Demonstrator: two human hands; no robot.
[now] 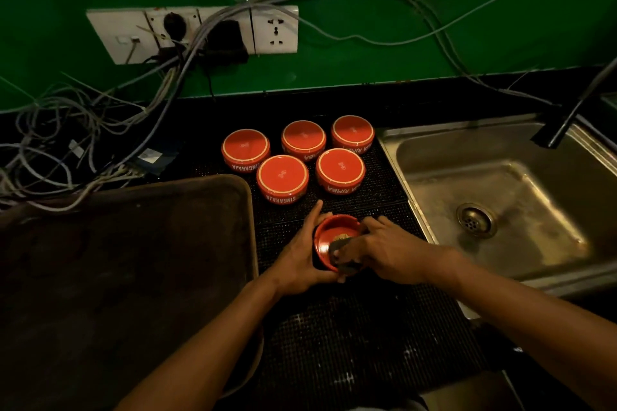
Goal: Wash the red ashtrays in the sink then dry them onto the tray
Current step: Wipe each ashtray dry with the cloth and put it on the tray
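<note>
Left hand point(298, 262) has its grip clamped around an upright red ashtray point(329, 237) on the counter mat point(350, 337), between tray point(133, 260) and sink point(500, 183); right hand point(389, 248) grips a dark cloth point(347, 252) inside it.

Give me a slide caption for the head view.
Left hand holds an upright red ashtray; right hand wipes inside with a dark cloth.

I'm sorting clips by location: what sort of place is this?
Probably a bar's or cafe's back counter. A steel sink is set into a dark counter with a studded rubber mat, a serving tray lies beside it, and five matching branded red ashtrays sit upside down on the mat.
</note>
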